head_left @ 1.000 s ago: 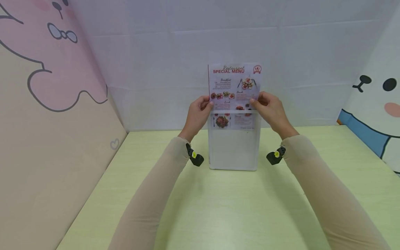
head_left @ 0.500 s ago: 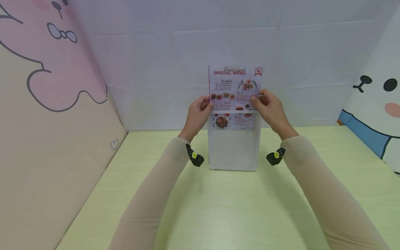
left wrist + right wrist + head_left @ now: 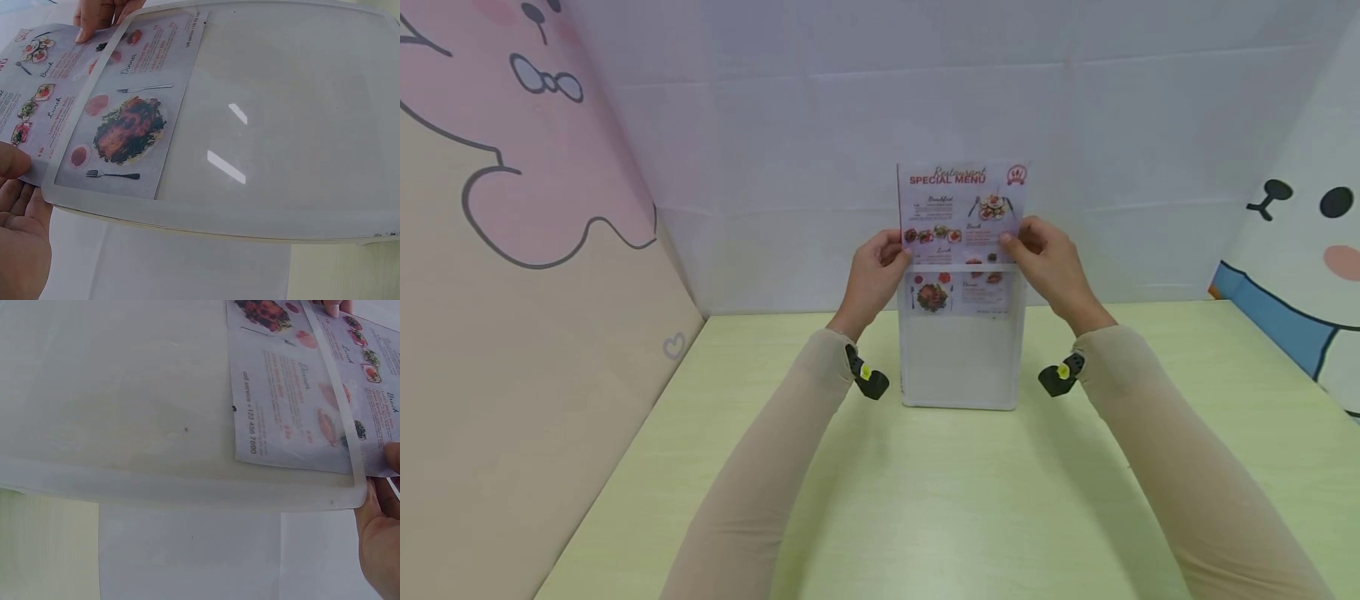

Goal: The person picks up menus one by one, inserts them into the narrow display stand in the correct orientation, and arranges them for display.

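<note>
A printed restaurant menu sheet [image 3: 962, 208] stands partly inside a clear, white-rimmed sign holder [image 3: 961, 362], its lower part showing behind the front panel. My left hand [image 3: 872, 271] pinches the sheet's left edge just above the holder's top rim. On the opposite edge my right hand [image 3: 1054, 267] pinches it between thumb and fingers. In the left wrist view the menu's bottom edge [image 3: 178, 106] lies inside the holder, with the panel below it bare. The right wrist view shows the sheet's lower corner [image 3: 253, 447] behind the panel and my right thumb [image 3: 392, 456] on the paper.
The holder stands upright on a pale green-yellow table [image 3: 925, 500]. Behind it hangs a white cloth backdrop [image 3: 805, 167]. Side panels with cartoon animals, pink on the left [image 3: 565, 183] and white on the right [image 3: 1300, 250], flank the table.
The menu has slid slightly down into the holder, its top edge now lower and its bottom edge a little deeper. Both hands keep their grip at nearly the same place.
</note>
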A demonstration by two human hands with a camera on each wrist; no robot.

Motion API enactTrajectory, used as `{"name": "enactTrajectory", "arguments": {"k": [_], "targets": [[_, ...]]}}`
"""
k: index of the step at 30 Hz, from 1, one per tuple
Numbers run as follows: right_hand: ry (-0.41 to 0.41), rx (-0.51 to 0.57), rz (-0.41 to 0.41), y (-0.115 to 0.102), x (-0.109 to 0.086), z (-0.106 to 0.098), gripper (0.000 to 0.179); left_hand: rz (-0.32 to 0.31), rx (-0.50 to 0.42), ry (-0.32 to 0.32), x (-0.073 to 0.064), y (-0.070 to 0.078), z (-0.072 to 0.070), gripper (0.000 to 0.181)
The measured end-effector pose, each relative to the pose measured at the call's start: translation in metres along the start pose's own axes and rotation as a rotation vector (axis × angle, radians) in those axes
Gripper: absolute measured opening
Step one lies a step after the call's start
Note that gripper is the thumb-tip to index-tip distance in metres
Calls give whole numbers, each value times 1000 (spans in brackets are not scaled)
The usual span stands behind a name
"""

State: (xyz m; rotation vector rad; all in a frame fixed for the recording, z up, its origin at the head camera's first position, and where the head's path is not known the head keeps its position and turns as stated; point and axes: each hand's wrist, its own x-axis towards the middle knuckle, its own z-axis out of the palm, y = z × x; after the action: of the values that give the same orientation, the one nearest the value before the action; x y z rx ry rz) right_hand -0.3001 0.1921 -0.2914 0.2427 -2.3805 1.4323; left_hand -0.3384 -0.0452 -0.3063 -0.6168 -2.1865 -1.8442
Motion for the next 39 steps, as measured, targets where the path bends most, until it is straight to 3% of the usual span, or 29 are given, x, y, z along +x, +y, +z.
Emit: {"name": "enactTrajectory", "arguments": {"k": [15, 39], "targets": [[-16, -14, 27, -3, -2, -1, 34, 2, -12, -6, 0, -2, 0, 26], [25, -14, -26, -1, -1, 2, 34, 14, -4, -1, 1, -4, 0, 25]]}}
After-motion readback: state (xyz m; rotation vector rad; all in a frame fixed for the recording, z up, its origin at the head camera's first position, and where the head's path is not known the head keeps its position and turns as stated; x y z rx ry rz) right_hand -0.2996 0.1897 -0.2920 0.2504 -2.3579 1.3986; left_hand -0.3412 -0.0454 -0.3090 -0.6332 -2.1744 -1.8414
